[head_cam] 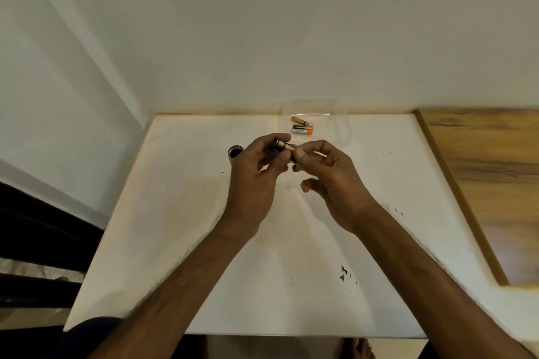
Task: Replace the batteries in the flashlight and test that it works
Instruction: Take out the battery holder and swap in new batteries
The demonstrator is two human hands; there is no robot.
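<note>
Above the middle of the white table (175, 242), my left hand (256, 175) grips a small black battery holder (277, 146) with a copper-coloured battery (285, 145) lying in it. My right hand (326, 175) pinches the right end of that battery with thumb and forefinger. The black flashlight body (235, 152) stands upright on the table just left of my left hand, its open end up. A clear plastic tray (342, 131) at the far edge holds two batteries: a copper one (299, 120) and a black and orange one (302, 129).
A wall rises right behind the table's far edge. A wooden surface (490, 172) adjoins the table on the right. Dark furniture (35, 242) lies to the left below table level. Small black marks (344, 272) dot the tabletop near the front.
</note>
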